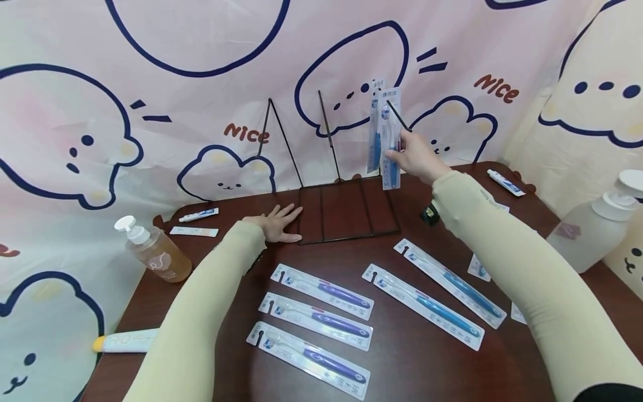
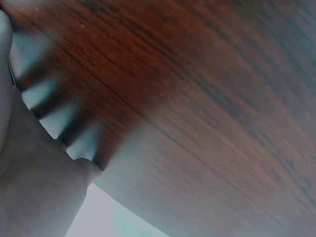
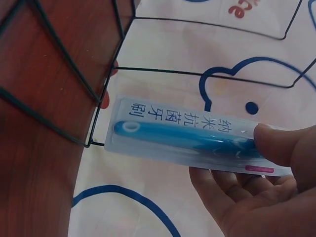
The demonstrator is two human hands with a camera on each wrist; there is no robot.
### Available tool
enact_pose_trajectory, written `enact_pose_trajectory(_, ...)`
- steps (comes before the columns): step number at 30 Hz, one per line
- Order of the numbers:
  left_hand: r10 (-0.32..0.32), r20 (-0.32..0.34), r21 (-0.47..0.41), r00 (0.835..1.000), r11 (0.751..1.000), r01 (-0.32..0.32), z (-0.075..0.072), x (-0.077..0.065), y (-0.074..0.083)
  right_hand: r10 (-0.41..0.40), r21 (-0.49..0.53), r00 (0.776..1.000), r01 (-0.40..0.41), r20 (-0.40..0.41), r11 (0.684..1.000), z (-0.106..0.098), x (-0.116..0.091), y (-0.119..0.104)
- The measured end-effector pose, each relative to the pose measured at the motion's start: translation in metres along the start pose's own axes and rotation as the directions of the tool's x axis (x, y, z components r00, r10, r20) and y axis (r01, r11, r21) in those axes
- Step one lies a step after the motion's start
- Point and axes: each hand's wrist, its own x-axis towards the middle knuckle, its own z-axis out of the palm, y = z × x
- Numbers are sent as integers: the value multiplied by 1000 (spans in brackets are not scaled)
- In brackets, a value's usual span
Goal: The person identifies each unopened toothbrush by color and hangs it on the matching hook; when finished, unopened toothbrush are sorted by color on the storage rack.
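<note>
Black wire rack [image 1: 325,120]: right fingers [image 3: 210,190] pinch blue-handled toothbrush pack [image 1: 390,173], left fingers [image 1: 293,215] spread.
Seemingly, rear twin [image 1: 374,151] hung, front purple-handled packs [image 1: 321,321] remaining.

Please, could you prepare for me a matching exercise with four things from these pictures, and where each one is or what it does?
Things:
1. left hand
2. right hand
3. purple toothbrushes
4. brown pump bottle

Places and states:
A. standing on the left side of the table
B. holding a packaged blue toothbrush
C. fingers spread, at the left side of the wire rack
D. lying flat in packages, three together

Right pairs: 1-C, 2-B, 3-D, 4-A
</note>
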Motion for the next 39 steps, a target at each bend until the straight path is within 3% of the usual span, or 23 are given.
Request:
enact_pose_trajectory(5,14,2,3,1000,1000,-14,3,2,8,76,19,996,-76,37,997,-1,14,-1)
enact_pose_trajectory(13,32,-2,7,999,999,-32,6,7,14,109,72,991,-114,73,991,-3,18,3)
enact_pose_trajectory(23,43,2,3,999,999,-43,11,13,13,142,-1,986,-143,92,990,-8,5,33)
enact_pose_trajectory(27,47,-7,-3,999,999,-47,12,13,12,164,-119,977,-148,138,982,-20,-13,49)
enact_pose_trajectory(30,50,-3,-6,999,999,-50,11,11,11,224,-292,958,-165,179,942,-30,-33,61)
enact_pose_trajectory(36,31,-10,-6,999,999,-31,4,3,3,382,-522,909,-248,166,816,-48,-80,78)
enact_pose_trajectory(39,29,-26,-13,999,999,-29,1,1,1,435,-622,886,-252,160,742,-52,-97,87)
